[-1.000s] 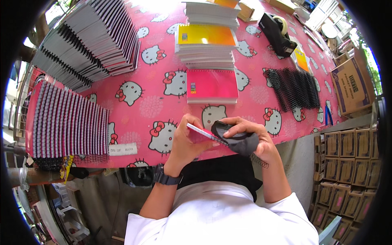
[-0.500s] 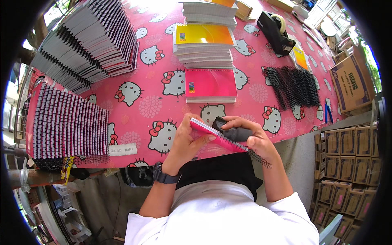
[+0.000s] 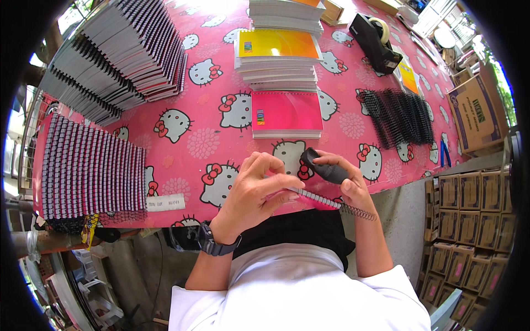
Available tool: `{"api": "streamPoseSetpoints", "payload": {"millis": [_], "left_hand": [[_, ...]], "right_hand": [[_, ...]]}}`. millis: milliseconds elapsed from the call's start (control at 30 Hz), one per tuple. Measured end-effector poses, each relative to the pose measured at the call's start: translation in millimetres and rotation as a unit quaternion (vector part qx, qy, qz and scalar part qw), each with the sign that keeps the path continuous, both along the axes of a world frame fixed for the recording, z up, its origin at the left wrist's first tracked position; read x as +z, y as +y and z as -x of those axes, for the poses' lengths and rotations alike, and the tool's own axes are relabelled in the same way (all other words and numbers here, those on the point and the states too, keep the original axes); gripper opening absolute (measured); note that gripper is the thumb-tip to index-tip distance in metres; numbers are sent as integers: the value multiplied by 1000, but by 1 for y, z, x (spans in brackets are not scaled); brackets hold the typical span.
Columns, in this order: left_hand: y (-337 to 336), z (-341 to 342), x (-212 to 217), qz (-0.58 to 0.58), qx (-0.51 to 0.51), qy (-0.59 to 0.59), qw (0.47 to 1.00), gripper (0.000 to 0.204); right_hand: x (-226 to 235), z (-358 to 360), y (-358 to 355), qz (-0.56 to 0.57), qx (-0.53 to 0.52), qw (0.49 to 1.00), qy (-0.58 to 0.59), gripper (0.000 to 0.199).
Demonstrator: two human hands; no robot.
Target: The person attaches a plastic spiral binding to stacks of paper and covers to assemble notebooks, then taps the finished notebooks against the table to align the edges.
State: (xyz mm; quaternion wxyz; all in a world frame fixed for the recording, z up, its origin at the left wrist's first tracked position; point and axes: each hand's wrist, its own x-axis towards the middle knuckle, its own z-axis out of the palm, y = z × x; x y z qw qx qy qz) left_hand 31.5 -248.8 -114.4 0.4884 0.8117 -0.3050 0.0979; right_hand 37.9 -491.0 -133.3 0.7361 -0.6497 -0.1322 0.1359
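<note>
A person's left hand (image 3: 251,188) pinches the upper end of a small pink spiral notebook (image 3: 316,197) between thumb and forefinger, its other fingers curled. The right hand (image 3: 353,185) wraps loosely around a dark rounded handheld tool (image 3: 330,171), fingers over its top. The notebook slants between the hands at the table's (image 3: 182,157) near edge, loose black wire coil (image 3: 360,212) trailing past its lower end beside the right wrist.

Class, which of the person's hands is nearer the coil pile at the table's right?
Right. The right hand is below the coil pile in view, slightly left; the left hand, also below, is much farther left.
</note>
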Motion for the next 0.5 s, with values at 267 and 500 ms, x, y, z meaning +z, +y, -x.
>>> {"api": "streamPoseSetpoints", "payload": {"millis": [267, 500], "left_hand": [[-2, 0, 8, -5, -5, -11, 1000, 26], [-1, -1, 1, -37, -6, -49, 998, 27]], "right_hand": [[2, 5, 5, 12, 26, 1000, 5, 73], [9, -1, 0, 215, -65, 965, -136, 64]]}}
